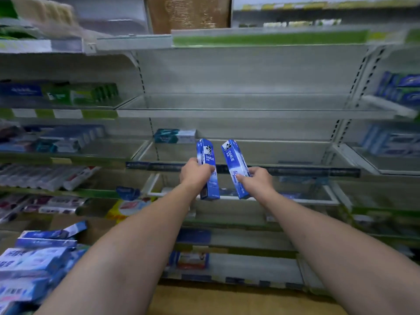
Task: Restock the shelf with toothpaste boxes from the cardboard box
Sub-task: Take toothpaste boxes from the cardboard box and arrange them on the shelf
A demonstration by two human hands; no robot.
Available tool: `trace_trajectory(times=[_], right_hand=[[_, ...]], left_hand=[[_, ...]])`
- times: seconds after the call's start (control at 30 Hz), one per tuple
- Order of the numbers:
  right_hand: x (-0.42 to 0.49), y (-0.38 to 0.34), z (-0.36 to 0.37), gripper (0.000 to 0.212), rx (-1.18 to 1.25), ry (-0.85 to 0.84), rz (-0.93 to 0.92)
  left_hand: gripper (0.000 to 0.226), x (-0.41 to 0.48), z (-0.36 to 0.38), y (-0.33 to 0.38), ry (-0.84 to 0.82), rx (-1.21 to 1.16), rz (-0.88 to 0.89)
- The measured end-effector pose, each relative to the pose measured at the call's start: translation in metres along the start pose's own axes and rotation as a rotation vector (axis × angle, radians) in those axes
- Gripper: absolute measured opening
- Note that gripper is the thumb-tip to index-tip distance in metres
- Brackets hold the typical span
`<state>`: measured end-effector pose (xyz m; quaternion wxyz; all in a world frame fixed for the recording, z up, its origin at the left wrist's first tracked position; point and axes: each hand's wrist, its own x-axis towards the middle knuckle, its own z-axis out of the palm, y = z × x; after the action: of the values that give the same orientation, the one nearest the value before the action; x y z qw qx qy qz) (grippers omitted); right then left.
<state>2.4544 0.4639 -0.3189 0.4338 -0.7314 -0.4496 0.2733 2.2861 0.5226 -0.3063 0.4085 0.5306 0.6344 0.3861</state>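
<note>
Head view, motion blur towards the frame edges.

Nearest: both bare forearms reach forward from the bottom edge. At lower left is a pile of blue-and-white toothpaste boxes (34, 260), lying flat and skewed. Brown cardboard (100, 230) shows behind the pile; the outline of the cardboard box cannot be made out.

Left hand (195, 172): fingers curled round the lower half of a blue DARLIE toothpaste box (206, 153), held from its left side. The box stands nearly upright, printed face to the camera.

Right hand (256, 178): grips a second DARLIE box (233, 155) from its right side, thumb across the front face. This box tilts, top end leaning left. The two boxes are near each other but apart.

Both boxes are in the air before the front edge of the middle shelf (284, 153). Their upper ends rise above its dark price rail (295, 171) and their lower ends hang below it. Neither touches the shelf.

Further back: one teal-and-white carton (175, 135) lies flat at the back left corner of that shelf. Above is another shelf with a pale front edge (227, 113).

Side bays: green cartons (84, 94) on the left, blue cartons (397, 87) on the right. Both are too blurred to read.
</note>
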Motion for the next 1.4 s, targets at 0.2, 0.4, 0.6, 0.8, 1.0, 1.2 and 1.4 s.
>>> trace_trajectory(times=[0.2, 0.4, 0.6, 0.8, 1.0, 1.2, 1.4], right_hand=[[0.039, -0.009, -0.009, 0.026, -0.033, 0.151, 0.038], [0.065, -0.015, 0.003, 0.024, -0.051, 0.25, 0.072], [0.08, -0.02, 0.019, 0.024, -0.067, 0.279, 0.089], [0.102, -0.025, 0.029, 0.018, -0.115, 0.27, 0.107], [0.131, -0.026, 0.04, 0.028, -0.227, 0.257, 0.115], [0.165, -0.029, 0.054, 0.037, -0.37, 0.189, 0.124], [0.203, -0.033, 0.065, 0.033, -0.479, 0.059, 0.08]], left_hand=[[0.018, 0.045, 0.025, 0.025, -0.126, -0.043, 0.096], [0.026, 0.09, 0.03, 0.036, -0.237, -0.216, -0.004], [0.024, 0.128, 0.027, 0.039, -0.34, -0.386, -0.137], [0.028, 0.16, 0.028, 0.023, -0.356, -0.416, -0.219], [0.028, 0.18, 0.031, 0.02, -0.414, -0.518, -0.325], [0.012, 0.203, 0.03, 0.025, -0.479, -0.47, -0.384], [0.026, 0.223, 0.03, 0.028, -0.459, -0.517, -0.397]])
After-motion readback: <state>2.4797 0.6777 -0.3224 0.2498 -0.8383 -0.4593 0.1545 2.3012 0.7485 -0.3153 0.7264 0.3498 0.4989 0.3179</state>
